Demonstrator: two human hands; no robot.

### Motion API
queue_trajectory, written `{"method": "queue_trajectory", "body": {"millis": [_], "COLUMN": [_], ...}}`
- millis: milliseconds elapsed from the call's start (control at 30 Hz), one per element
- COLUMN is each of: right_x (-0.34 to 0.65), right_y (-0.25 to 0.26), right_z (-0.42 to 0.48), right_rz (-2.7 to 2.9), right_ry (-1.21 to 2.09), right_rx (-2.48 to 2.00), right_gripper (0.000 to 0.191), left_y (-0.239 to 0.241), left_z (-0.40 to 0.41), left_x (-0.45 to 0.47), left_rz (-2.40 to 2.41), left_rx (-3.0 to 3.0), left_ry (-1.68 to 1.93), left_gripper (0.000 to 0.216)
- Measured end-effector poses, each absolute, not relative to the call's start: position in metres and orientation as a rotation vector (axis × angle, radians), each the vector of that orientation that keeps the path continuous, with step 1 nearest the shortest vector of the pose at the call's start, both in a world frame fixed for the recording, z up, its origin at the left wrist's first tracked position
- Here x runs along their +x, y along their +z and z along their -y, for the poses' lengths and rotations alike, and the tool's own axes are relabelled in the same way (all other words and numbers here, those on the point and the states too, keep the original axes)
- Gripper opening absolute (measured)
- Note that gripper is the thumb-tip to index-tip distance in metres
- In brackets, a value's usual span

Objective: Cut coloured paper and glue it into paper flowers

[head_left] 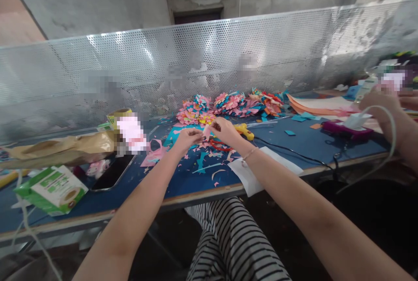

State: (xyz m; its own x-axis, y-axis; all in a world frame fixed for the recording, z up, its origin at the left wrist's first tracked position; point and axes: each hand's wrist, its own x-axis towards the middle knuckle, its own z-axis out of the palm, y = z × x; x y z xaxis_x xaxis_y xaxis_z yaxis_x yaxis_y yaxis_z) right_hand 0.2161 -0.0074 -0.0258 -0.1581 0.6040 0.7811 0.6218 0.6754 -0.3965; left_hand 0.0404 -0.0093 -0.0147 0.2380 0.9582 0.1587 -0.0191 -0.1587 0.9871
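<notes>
Both my hands meet over the blue table, pinching one small pink piece of paper between them. My left hand grips its left side with fingers closed. My right hand holds its right side, also pinched. Red-handled scissors lie just under my right hand. Pink and blue paper scraps litter the table below the hands. Several finished paper flowers in pink, blue and orange lie in a row behind them. A yellow glue gun rests right of my right hand.
A phone, a green-and-white box and a brown paper bag sit at the left. A white sheet overhangs the front edge. Another person's hand works at the right near a purple tool. A perforated metal screen backs the table.
</notes>
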Motion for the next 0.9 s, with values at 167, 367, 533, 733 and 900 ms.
{"method": "queue_trajectory", "body": {"millis": [167,367,533,733,900], "right_x": [0.2160,0.2128,0.2104,0.2100,0.2100], "right_y": [-0.0259,-0.0272,-0.0269,-0.0249,-0.0220], "right_z": [0.0075,0.0057,0.0043,0.0051,0.0085], "right_rz": [1.835,1.648,1.696,1.669,1.667], "right_ry": [-0.023,0.192,0.495,0.570,0.551], "right_rx": [-0.917,-0.943,-0.980,-1.009,-1.029], "right_gripper": [0.011,0.020,0.017,0.016,0.017], "left_y": [-0.0155,-0.0158,-0.0180,-0.0204,-0.0195], "left_z": [0.0079,0.0074,0.0059,0.0040,0.0040], "left_x": [0.0404,0.0407,0.0402,0.0405,0.0407], "left_rz": [-0.959,-0.952,-0.939,-0.940,-0.949], "left_rx": [1.467,1.478,1.504,1.540,1.538], "left_ry": [1.123,1.120,1.128,1.118,1.095], "left_gripper": [0.031,0.032,0.032,0.028,0.027]}}
